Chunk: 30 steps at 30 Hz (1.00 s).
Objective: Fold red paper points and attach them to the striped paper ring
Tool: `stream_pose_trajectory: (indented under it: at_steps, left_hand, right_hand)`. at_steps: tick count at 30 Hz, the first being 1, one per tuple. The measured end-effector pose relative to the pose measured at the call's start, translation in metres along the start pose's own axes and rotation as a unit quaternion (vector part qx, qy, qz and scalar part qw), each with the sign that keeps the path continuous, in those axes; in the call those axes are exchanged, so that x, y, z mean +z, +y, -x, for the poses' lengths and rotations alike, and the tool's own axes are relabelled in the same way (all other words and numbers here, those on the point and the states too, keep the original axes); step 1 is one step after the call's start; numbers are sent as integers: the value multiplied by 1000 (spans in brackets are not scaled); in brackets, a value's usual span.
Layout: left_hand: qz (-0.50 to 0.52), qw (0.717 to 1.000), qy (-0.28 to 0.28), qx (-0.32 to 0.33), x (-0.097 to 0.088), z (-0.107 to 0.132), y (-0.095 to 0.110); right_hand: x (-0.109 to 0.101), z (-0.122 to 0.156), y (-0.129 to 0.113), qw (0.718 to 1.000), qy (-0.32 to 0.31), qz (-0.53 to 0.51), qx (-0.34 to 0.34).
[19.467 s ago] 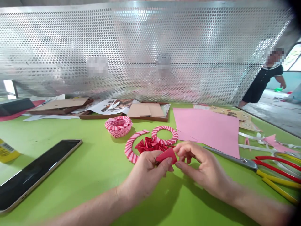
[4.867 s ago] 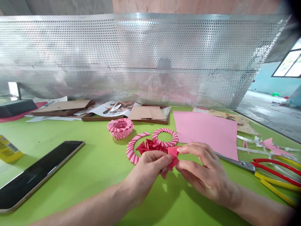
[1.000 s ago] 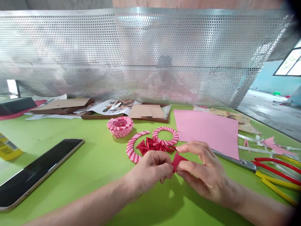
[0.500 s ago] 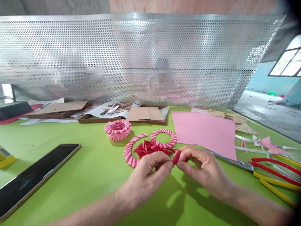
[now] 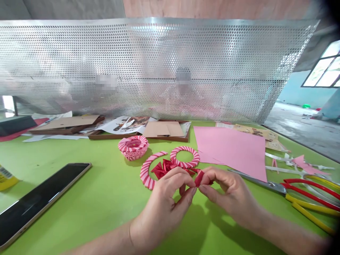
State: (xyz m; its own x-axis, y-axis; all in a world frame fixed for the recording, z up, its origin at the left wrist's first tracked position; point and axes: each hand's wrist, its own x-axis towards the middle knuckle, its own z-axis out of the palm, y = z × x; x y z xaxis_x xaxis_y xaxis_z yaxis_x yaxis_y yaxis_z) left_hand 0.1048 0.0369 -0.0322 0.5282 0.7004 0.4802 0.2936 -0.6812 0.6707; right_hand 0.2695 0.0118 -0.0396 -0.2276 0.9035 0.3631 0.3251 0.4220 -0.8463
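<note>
Between my two hands is a small folded piece of red paper [image 5: 199, 178]. My left hand [image 5: 168, 200] pinches its left side between thumb and fingertips. On the other side, my right hand [image 5: 228, 193] grips it with thumb and forefinger. Just behind lie several folded red paper pieces [image 5: 164, 168] in a loose pile, partly covered by my left hand. A pink-and-red striped paper ring [image 5: 185, 157] lies flat beyond the pile. To its left is a curved, open striped paper strip [image 5: 146, 173]. Farther back sits a stack of striped paper rings [image 5: 132, 147].
Pink paper sheets [image 5: 231, 147] lie behind my right hand. Large scissors [image 5: 277, 187] with red and yellow handles rest at right. A phone [image 5: 45, 202] lies at left on the green table [image 5: 111, 202]. Shallow trays [image 5: 117, 135] stand before a perforated metal screen [image 5: 148, 71].
My left hand's fingers have shifted their pinch on the red paper, with knuckles raised higher. The right hand stays almost in place. The view has tilted very slightly.
</note>
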Motion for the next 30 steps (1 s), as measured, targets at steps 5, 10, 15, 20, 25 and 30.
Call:
stream_pose_trajectory:
  at_steps: [5, 10, 15, 20, 25, 30]
  left_hand:
    - [14, 998, -21, -55, 1, -1, 1]
    - [83, 983, -34, -163, 2, -1, 1]
    - [112, 976, -50, -182, 3, -2, -1]
    - [124, 973, -31, -190, 5, -2, -1]
    - [138, 970, -31, -200, 5, -2, -2]
    - [149, 966, -42, -207, 5, -3, -2]
  right_hand:
    - [0, 1, -1, 998, 2, 49, -38]
    - [0, 4, 1, 996, 1, 78, -50]
    - [0, 4, 1, 996, 2, 72, -52]
    - [1, 3, 3, 998, 8, 58, -34]
    - [4, 3, 6, 997, 39, 57, -24]
    - [6, 5, 3, 998, 56, 0, 17]
